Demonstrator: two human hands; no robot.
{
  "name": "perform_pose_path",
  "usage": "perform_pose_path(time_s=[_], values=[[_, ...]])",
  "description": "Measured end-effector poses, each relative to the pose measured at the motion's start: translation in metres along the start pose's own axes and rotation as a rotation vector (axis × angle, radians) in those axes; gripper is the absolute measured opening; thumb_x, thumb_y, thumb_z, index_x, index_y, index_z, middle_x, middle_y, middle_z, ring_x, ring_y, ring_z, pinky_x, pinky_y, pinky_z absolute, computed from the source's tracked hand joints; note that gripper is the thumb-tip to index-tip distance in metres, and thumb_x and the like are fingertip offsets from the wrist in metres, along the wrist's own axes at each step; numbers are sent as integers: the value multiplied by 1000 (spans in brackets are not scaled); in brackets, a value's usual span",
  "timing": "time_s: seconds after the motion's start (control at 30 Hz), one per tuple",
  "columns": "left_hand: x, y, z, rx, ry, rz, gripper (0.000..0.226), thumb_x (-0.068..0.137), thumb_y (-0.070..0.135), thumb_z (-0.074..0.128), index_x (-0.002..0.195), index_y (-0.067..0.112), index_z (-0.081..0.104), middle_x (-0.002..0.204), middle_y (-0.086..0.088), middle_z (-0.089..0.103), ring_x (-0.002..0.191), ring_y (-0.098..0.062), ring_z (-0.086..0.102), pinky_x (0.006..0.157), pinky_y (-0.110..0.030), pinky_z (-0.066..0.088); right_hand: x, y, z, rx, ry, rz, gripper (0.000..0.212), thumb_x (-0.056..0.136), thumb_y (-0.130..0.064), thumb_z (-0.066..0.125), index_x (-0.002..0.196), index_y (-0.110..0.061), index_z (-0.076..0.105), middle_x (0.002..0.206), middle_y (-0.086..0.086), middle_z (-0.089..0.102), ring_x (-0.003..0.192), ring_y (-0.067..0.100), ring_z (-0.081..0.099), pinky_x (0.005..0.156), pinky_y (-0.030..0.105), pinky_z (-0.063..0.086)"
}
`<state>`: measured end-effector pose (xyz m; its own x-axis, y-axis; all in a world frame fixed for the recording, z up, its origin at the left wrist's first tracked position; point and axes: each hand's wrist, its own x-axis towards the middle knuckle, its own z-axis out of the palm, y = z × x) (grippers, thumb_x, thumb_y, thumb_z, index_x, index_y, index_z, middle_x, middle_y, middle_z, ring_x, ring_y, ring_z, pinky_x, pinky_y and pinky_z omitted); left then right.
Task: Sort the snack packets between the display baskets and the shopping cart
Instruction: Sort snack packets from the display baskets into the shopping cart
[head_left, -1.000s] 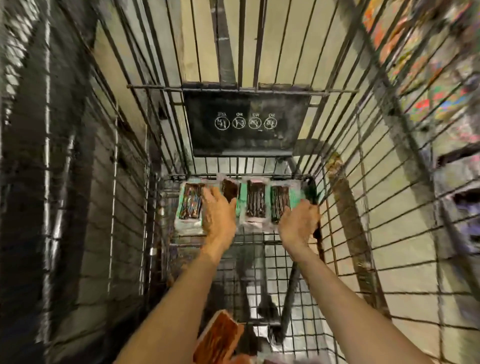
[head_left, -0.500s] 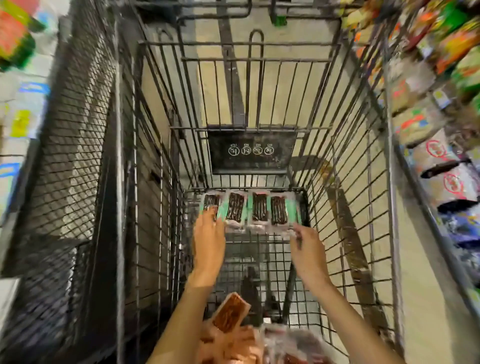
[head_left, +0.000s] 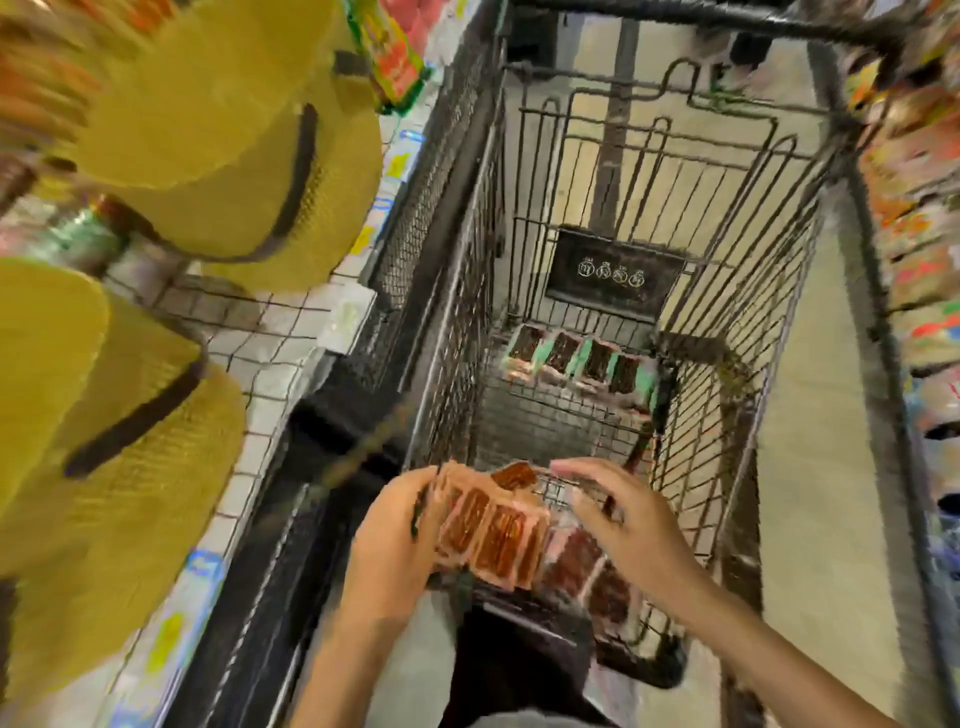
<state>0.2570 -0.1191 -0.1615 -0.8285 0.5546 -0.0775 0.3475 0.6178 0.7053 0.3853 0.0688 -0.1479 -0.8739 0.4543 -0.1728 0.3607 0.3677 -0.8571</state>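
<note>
A black wire shopping cart (head_left: 727, 322) fills the middle of the view. A row of green-edged snack packets (head_left: 582, 364) lies at its far end. At the near end sits a bunch of orange and pink snack packets (head_left: 493, 535) with darker red ones (head_left: 582, 566) beside them. My left hand (head_left: 389, 545) grips the left edge of the orange packets. My right hand (head_left: 634, 525) hovers over the red packets with spread fingers; whether it touches them is unclear because of blur.
Yellow straw hats (head_left: 208, 130) hang at the left above a white wire shelf (head_left: 270, 338). Shelves of colourful snack bags (head_left: 919, 234) line the right side. Pale floor shows beside the cart.
Both hands have pulled back from the green packets at the far end to the orange and red packets at the near end. My view has swung left and tilted.
</note>
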Motion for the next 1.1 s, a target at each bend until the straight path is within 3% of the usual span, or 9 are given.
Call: perform_pose_path(time_s=[0.07, 0.13, 0.23, 0.37, 0.53, 0.67, 0.77, 0.87, 1.1], values=[[-41, -7, -20, 1, 38, -63, 29, 93, 24, 52, 116, 12, 65, 112, 9, 64, 102, -5, 58, 89, -8, 35, -16, -16, 11, -8, -74, -60, 27, 93, -10, 55, 115, -23, 63, 116, -13, 61, 108, -17, 49, 88, 0, 34], [-85, -13, -38, -16, 105, -139, 26, 92, 14, 59, 117, 11, 66, 113, 2, 68, 105, -14, 63, 94, -22, 43, -31, -33, 22, -25, -167, -117, 26, 93, -11, 56, 116, -20, 65, 117, -10, 63, 110, -8, 52, 92, 8, 39], [-147, -19, -66, 3, 199, -244, 29, 90, 18, 58, 117, 10, 66, 117, 0, 67, 110, -16, 62, 97, -37, 48, -48, -58, 37, -69, -300, -245, 24, 92, -21, 56, 113, -26, 65, 117, -21, 60, 114, -11, 49, 96, 10, 36], [-222, -25, -99, 15, 338, -326, 37, 86, 31, 53, 117, 16, 66, 117, 6, 66, 108, -10, 63, 91, -27, 46, -67, -90, 62, -118, -478, -339, 25, 86, -38, 53, 109, -36, 63, 115, -27, 60, 113, -13, 49, 95, 10, 37], [-301, -34, -126, 4, 509, -325, 27, 91, 38, 52, 118, 35, 58, 116, 22, 60, 106, 10, 55, 78, -24, 56, -104, -127, 106, -97, -576, -473, 22, 88, -29, 62, 109, -29, 69, 113, -27, 64, 111, -8, 55, 91, 6, 39], [-354, -42, -150, 46, 492, -280, 35, 94, 49, 45, 118, 31, 63, 117, 19, 62, 109, 7, 56, 88, -16, 47, -141, -163, 148, -54, -596, -560, 19, 87, -25, 65, 105, -26, 71, 108, -22, 67, 106, -4, 60, 89, 6, 40], [-390, -46, -169, 22, 505, -312, 36, 92, 67, 32, 119, 55, 51, 125, 34, 52, 117, 16, 47, 94, -15, 43, -163, -193, 175, 5, -636, -597, 19, 86, -31, 62, 104, -26, 70, 108, -17, 69, 106, 3, 62, 91, 14, 44], [-418, -44, -190, -15, 537, -327, 40, 87, 76, 30, 122, 61, 43, 127, 38, 48, 117, 16, 48, 96, -19, 46, -179, -234, 197, 80, -664, -662, 24, 84, -34, 57, 102, -25, 71, 105, -14, 70, 103, 6, 64, 88, 15, 46], [-462, -43, -252, 108, 1000, -199, 23, 92, 31, 56, 112, 31, 65, 117, 16, 66, 111, -5, 62, 95, -15, 43, -178, -338, 279, 0, -933, -989, 21, 89, -36, 61, 98, -20, 70, 96, -12, 70, 89, 3, 63, 76, 13, 46]])
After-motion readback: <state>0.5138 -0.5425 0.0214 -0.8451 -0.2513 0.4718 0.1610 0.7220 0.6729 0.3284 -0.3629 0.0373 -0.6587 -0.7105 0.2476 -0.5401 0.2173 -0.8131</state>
